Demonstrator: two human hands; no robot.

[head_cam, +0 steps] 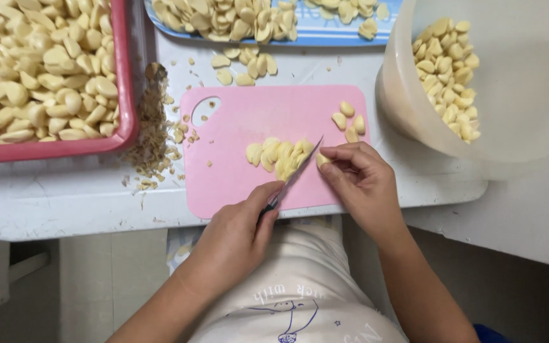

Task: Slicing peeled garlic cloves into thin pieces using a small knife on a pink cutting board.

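**Garlic on pink board**

On smooth pink plastic cutting board [243, 127], left hand [239, 238] is gripping a thin knife [297, 171] beside pale glossy cloves [277, 155]; right hand [360, 178] is pinching one clove [321, 159]. White surface [65, 203] is carrying papery trimmings [150, 146].

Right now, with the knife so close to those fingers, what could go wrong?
The knife blade lies right beside the right hand fingertips pinching a garlic clove, so a slip might nick a finger. The left hand grips low on the handle, so control may be weaker. Cut cloves piled by the blade could roll off the pink cutting board.
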